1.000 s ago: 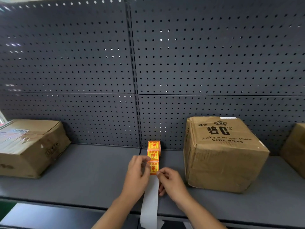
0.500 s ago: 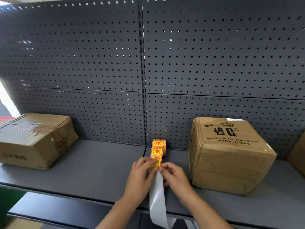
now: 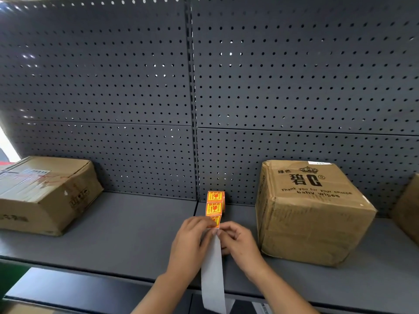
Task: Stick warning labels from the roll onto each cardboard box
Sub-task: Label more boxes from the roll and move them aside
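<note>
A roll of orange warning labels (image 3: 215,203) stands on the grey shelf (image 3: 127,234) near the back panel. Its white backing strip (image 3: 212,275) runs toward me and hangs over the shelf's front edge. My left hand (image 3: 191,243) and my right hand (image 3: 240,242) meet at the lowest orange label, both pinching the strip there. A cube-shaped cardboard box (image 3: 310,214) printed "baby wipes" sits right of my hands. A flatter taped cardboard box (image 3: 43,193) lies at the far left.
Another cardboard box (image 3: 408,211) is cut off at the right edge. A dark pegboard wall (image 3: 136,87) backs the shelf. A lower shelf (image 3: 68,288) shows below the front edge.
Both hands have stayed at the lowest label on the strip, sliding slightly toward the roll. The camera has shifted a little, showing more of the left box.
</note>
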A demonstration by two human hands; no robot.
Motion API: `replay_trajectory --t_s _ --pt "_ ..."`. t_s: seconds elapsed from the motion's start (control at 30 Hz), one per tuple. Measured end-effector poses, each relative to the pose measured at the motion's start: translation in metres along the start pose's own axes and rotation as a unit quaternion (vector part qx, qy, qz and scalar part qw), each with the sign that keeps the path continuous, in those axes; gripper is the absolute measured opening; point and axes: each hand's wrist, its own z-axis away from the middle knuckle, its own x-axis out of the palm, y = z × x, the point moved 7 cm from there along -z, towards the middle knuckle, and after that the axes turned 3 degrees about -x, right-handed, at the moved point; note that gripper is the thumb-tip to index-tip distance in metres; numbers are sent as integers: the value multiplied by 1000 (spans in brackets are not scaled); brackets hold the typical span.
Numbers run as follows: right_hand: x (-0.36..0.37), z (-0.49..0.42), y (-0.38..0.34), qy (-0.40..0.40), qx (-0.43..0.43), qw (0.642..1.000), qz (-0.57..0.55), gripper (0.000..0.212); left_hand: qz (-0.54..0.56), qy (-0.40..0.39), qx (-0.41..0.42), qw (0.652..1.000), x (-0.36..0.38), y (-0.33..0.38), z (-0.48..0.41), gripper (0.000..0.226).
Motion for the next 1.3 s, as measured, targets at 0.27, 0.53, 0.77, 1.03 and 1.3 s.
replay_trajectory --t_s 0.27,0.53,0.77,1.03,1.3 --pt "6 -7 -7 -13 -47 996 70 23 0 36 -3 999 -4 -1 -8 12" --pt "0 -7 -18 2 -97 978 182 17 -34 1 12 999 -4 2 -15 13" --pt "1 -7 -18 1 -104 970 220 19 53 -36 -63 996 -3 -8 -19 12" --pt "-7 -11 -13 40 -78 968 234 17 101 -44 -145 983 -5 -8 -20 11" --pt "-22 -11 4 83 -23 969 231 18 141 1 -223 965 -15 -11 -27 13"
